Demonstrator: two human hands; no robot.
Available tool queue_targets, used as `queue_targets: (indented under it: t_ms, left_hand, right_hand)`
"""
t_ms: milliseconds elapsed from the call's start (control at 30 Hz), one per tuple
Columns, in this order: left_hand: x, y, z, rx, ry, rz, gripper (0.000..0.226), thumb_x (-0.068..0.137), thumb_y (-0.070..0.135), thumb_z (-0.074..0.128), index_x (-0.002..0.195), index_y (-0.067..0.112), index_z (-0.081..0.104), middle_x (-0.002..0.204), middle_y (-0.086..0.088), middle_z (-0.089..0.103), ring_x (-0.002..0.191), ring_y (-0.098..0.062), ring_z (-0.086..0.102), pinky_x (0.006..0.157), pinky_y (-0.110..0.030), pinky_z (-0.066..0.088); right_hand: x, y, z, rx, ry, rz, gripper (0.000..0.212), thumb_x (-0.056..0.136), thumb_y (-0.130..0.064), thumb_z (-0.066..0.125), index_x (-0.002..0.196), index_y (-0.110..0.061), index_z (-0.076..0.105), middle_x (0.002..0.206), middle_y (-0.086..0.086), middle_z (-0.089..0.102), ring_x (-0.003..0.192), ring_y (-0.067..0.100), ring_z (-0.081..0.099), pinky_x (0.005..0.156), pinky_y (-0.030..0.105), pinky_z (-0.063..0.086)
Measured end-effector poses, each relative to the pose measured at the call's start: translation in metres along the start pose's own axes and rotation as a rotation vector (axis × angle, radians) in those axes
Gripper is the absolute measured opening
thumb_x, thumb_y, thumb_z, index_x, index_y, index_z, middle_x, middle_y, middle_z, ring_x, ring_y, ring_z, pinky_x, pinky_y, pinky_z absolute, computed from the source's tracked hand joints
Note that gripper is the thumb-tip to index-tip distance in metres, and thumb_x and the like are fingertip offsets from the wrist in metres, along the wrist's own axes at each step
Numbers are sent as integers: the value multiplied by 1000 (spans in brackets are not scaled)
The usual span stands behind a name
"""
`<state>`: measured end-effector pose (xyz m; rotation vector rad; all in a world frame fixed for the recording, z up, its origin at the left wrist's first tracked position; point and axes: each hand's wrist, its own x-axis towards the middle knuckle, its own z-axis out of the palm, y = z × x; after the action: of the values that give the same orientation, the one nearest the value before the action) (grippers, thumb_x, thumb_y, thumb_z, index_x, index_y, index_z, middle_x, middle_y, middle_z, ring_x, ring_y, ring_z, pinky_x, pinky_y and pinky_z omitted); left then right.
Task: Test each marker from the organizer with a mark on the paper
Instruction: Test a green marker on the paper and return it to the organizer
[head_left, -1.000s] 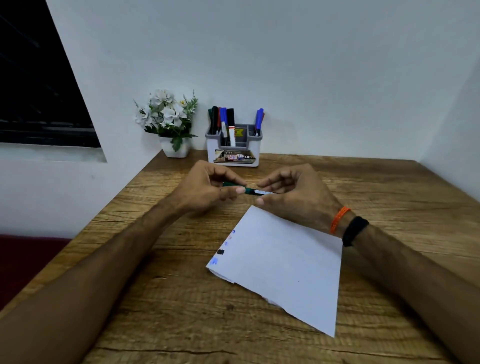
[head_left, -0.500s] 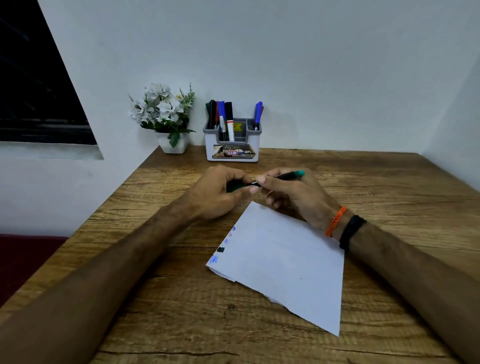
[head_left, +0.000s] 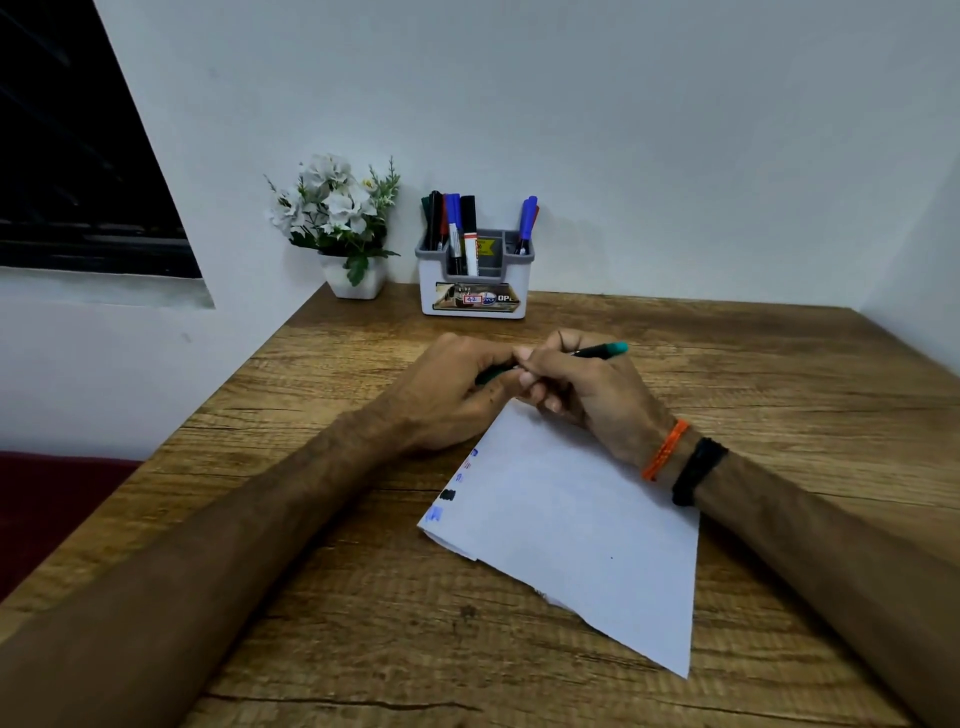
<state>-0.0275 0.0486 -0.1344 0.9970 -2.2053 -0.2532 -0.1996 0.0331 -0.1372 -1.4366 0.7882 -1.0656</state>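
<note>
1. So, the green marker (head_left: 597, 351) sits mid-frame just above the paper's top corner, with the right hand (head_left: 582, 395) curled round its barrel and the teal end poking out to the upper right. The left hand (head_left: 452, 395) is closed on a dark green piece (head_left: 488, 375), which I'd guess is the cap. Can't see the tip at all, since the fingers hide it.
2. Biggest risk imo: if the cap is off, that wet tip is right against the fingers, so ink could end up on skin or smeared on the sheet.
3. The paper (head_left: 571, 519) lies loose and skewed in the lower middle with nothing pinning it, so a stroke could drag it or land over the marks (head_left: 447, 493) already along its left edge.
4. The organizer (head_left: 475, 291) at upper centre holds more markers, so mixing tested with untested ones looks easy.
</note>
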Motion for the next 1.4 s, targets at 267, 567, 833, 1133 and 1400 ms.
queue_targets:
  t_ms: [267,567,833,1133,1400]
  left_hand:
    - [-2,4,-1,-14,30,63,26,96,27,53,80,48,54,60,27,56,49,0,46,49,-11,28]
    - [-4,-7,-2,6,48,-35,22,93,49,54,88,33,69,64,12,63,52,-8,49,46,-29,38]
    - [-9,-24,-15,18,-65,-319,44,78,58,65,108,26,68,82,24,58,73,5,53,59,-18,35]
    - [-9,-34,-17,12,-67,-358,22,83,47,68,99,32,69,86,23,62,79,7,57,63,-18,39]
    - [-9,-31,-17,-10,-96,-302,13,84,37,71,96,39,70,83,26,62,78,15,55,66,-17,38]
  right_hand:
    - [-2,-4,0,108,-65,-19,30,91,1,60,63,-4,51,54,7,61,41,9,45,44,19,37]
    - [-3,-4,-5,-15,-49,-106,22,90,-5,65,68,-7,61,64,10,66,48,13,53,47,20,44]
    - [2,-5,-18,54,3,4,27,79,-23,57,94,-7,72,68,10,70,52,14,60,49,20,45]
    - [-3,-6,-12,-52,-31,2,6,89,-10,67,85,-9,70,69,6,70,57,12,64,50,19,49]
    - [-8,-8,-8,-47,-85,41,18,93,1,57,85,-5,72,67,9,69,55,15,67,48,21,52]
